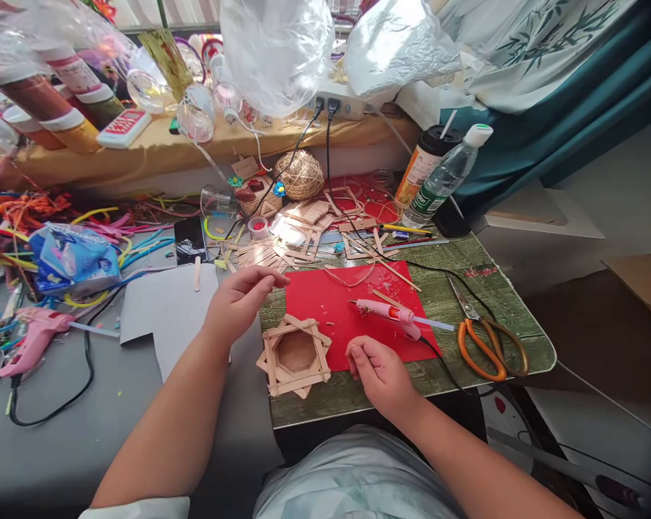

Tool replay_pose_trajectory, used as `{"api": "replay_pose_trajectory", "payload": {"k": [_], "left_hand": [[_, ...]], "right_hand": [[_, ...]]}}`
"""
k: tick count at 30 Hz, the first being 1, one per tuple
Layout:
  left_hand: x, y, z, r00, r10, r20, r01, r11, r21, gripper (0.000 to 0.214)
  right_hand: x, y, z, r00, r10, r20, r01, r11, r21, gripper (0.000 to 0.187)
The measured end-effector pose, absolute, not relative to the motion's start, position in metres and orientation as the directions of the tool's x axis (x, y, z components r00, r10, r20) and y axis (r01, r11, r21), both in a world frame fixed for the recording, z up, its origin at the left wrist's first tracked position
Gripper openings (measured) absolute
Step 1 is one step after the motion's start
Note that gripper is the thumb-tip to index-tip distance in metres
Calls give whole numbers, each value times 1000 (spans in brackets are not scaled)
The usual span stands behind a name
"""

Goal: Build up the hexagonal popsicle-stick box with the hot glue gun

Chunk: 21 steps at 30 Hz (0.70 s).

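Note:
My left hand (245,301) hovers above the left edge of the red sheet (308,288), its fingers loosely stretched to the right with nothing visible in them. Below it lies a layered frame of craft sticks (271,364) with an eight-sided hollow, partly on the red sheet. My right hand (383,376) is closed at the sheet's lower edge, thumb against curled fingers; whatever is in it, if anything, is hidden. Just beyond it rests a pink hot glue gun (382,310), nozzle to the left, a glue stick (433,324) protruding from its back.
Orange-handled scissors (481,346) lie at the right. Behind the sheet are loose craft sticks (260,256), a twine ball (300,175), a bottle (444,180) and a drink cup (423,162). Black cords cross the table. At left are grey card (179,310), a phone (189,240) and another glue gun (36,339).

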State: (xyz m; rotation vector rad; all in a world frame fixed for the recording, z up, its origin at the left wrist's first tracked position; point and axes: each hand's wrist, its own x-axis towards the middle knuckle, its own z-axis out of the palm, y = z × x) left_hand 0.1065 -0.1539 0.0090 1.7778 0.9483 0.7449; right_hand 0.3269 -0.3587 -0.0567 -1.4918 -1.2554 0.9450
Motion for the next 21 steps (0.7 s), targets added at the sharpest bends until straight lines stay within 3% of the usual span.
{"api": "replay_pose_trajectory", "payload": {"k": [3,6,9,11,13,17,19,21], "left_hand": [[109,-159,17,473,857,203,295,-371,880,25],[106,-170,42,628,727,276,369,-591,717,23],[97,-185,71,771,626,115,443,-657,610,24],[93,-199,80,802,596,-36,520,-669,531,40],[91,-217,75,826,558,-80,532,-724,440,75],[93,-252,46,752,644,-144,654,-699,291,127],[93,-262,34,697,701,-155,709,-639,297,138],[92,-267,29,684,717,-134,712,-616,337,134]], "right_hand": [[329,-355,-63,153,988,-6,219,-40,-975,30],[330,-351,-65,127,990,-62,105,-75,-992,25],[331,-350,-63,113,992,-61,89,-71,-994,23],[332,-352,-61,95,995,-23,129,-35,-991,26],[334,-354,-60,75,997,7,149,-5,-989,33],[338,-358,-63,73,997,26,142,16,-990,40],[339,-359,-65,71,997,32,133,22,-991,42],[340,-359,-66,83,996,31,111,21,-994,40]]}}
